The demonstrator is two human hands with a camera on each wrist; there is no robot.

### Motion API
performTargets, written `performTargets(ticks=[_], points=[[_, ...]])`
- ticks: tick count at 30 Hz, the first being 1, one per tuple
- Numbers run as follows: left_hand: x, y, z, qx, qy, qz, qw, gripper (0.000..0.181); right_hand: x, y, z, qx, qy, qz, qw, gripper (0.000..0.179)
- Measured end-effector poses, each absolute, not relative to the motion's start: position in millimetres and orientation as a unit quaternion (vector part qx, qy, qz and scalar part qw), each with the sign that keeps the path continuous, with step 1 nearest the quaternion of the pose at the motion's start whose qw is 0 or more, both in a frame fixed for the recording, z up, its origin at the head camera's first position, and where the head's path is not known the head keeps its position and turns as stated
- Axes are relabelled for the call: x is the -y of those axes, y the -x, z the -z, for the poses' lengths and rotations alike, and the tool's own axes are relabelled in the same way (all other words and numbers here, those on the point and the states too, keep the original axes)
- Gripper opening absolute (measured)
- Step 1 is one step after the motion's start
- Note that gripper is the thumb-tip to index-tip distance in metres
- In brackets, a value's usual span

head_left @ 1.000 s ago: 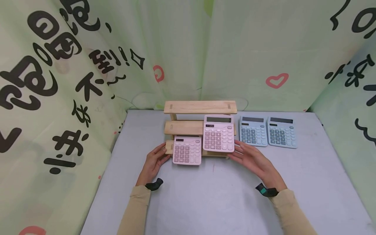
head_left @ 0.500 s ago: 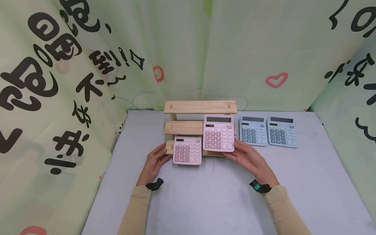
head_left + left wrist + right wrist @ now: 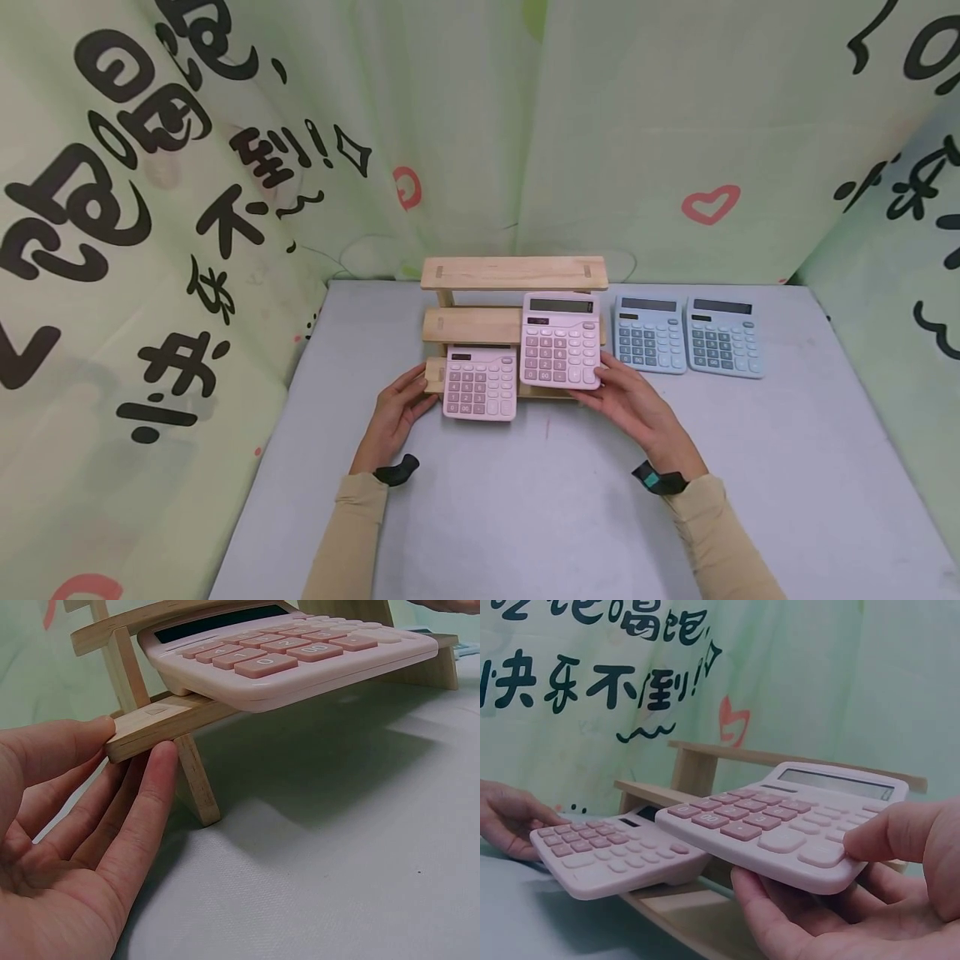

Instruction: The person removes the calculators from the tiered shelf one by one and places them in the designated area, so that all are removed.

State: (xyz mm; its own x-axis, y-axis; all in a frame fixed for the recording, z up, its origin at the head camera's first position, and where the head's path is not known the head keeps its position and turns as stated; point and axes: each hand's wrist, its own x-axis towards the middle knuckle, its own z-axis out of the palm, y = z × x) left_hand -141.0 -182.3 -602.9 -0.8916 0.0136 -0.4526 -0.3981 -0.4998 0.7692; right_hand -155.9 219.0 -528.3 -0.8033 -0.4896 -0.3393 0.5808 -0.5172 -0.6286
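Observation:
A stepped wooden rack (image 3: 514, 273) stands at the back of the table. Its lowest step carries one pink calculator (image 3: 480, 385), tilted and jutting out past the front. A second pink calculator (image 3: 560, 342) leans higher on the right, partly covering the middle step. My right hand (image 3: 637, 410) grips this higher one by its lower right corner; in the right wrist view the thumb (image 3: 892, 836) lies on its face and the fingers are underneath. My left hand (image 3: 390, 421) pinches the left end of the lowest step (image 3: 161, 724), thumb above and fingers below.
Two blue calculators, a nearer one (image 3: 649, 335) and a farther-right one (image 3: 723, 337), lie side by side to the right of the rack. Behind the white-covered table (image 3: 525, 517) hangs a green printed curtain (image 3: 615, 133), which also lines both sides.
My right hand has come slightly left and closed from loosely spread fingers beside the higher pink calculator to a hold on its corner. The left hand and both calculators have stayed put.

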Motion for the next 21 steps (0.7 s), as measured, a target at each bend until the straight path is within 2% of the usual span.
performTargets(ticks=[21], points=[[181,139,600,-0.496,0.197,-0.837,0.12,0.05,-223,142,523,-0.458,-0.048,0.841,0.285,0.062]])
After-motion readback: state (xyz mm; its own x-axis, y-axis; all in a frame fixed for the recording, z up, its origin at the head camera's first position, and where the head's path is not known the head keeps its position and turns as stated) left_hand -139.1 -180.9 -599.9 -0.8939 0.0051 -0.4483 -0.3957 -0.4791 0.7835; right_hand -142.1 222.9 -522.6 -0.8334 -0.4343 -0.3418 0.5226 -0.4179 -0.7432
